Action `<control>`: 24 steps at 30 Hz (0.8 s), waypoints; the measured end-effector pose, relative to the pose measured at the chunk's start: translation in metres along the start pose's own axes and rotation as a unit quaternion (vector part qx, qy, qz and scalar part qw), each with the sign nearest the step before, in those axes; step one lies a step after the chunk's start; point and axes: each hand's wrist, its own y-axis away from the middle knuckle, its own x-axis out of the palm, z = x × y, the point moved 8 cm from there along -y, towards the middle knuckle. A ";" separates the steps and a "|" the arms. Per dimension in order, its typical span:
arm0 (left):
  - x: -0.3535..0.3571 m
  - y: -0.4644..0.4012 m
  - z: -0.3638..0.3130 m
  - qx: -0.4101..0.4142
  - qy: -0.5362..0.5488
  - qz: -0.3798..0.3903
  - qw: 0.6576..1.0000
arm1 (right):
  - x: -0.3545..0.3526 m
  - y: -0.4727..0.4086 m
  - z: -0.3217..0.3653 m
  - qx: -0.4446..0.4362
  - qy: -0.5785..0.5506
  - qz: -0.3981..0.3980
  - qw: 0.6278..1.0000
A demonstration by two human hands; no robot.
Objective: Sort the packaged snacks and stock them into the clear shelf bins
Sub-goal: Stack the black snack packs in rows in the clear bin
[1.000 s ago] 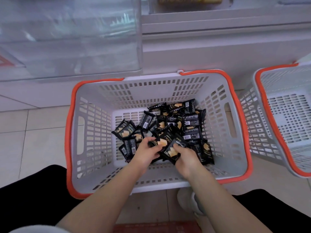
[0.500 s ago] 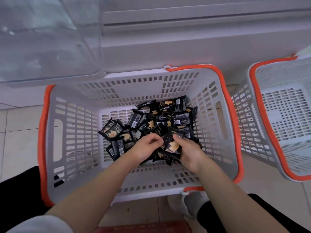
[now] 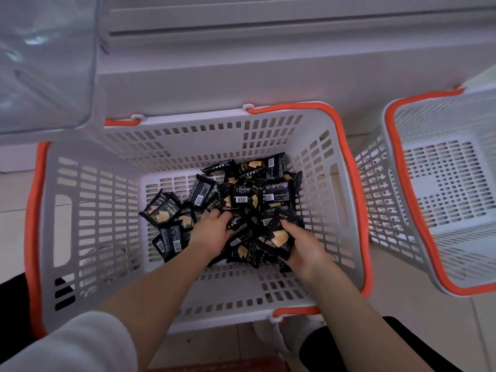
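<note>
Both hands down in the basket (image 3: 88,210): right hand (image 3: 302,247) clamps several packets (image 3: 279,238), left hand (image 3: 212,232) curls into the pile (image 3: 241,194), gathering a bin-load.

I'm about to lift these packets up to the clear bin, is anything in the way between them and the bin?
Nothing visible blocks the way. Both hands, left and right, are already on the packets in the basket, which is open on top. The clear bin hangs above its far left corner.

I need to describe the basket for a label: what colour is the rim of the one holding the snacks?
Orange rim on a pale grey basket, seen in the head view.
</note>
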 end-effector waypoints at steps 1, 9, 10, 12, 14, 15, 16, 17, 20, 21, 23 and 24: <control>-0.001 0.003 -0.001 0.008 0.016 0.000 1.000 | 0.001 0.004 0.000 -0.005 0.007 0.002 1.000; -0.060 0.056 -0.005 -0.008 0.374 -0.031 0.927 | -0.009 0.058 0.023 -0.150 0.068 -0.036 0.986; -0.068 0.064 -0.007 -0.016 0.454 -0.026 0.890 | -0.006 0.069 0.028 -0.172 0.079 -0.030 0.982; -0.083 0.080 -0.016 -0.032 0.593 -0.010 0.805 | 0.004 0.093 0.036 -0.219 0.111 -0.012 0.969; -0.101 0.097 -0.030 -0.014 0.653 0.000 0.757 | 0.020 0.116 0.038 -0.251 0.138 0.017 0.958; -0.111 0.106 -0.036 0.007 0.663 0.002 0.748 | 0.028 0.127 0.038 -0.267 0.147 0.030 0.952; -0.121 0.116 -0.042 0.031 0.666 0.000 0.745 | 0.036 0.137 0.039 -0.285 0.150 0.036 0.946; -0.129 0.125 -0.047 0.057 0.661 -0.005 0.748 | 0.043 0.148 0.040 -0.303 0.144 0.043 0.941; -0.151 0.153 -0.055 0.127 0.616 -0.047 0.776 | 0.066 0.177 0.040 -0.350 0.129 0.064 0.926; -0.157 0.161 -0.054 0.139 0.599 -0.069 0.786 | 0.073 0.185 0.040 -0.361 0.128 0.066 0.921; -0.170 0.175 -0.052 0.161 0.564 -0.112 0.802 | 0.083 0.197 0.039 -0.368 0.125 0.067 0.919; -0.176 0.182 -0.051 0.179 0.545 -0.132 0.808 | 0.088 0.202 0.039 -0.367 0.127 0.073 0.919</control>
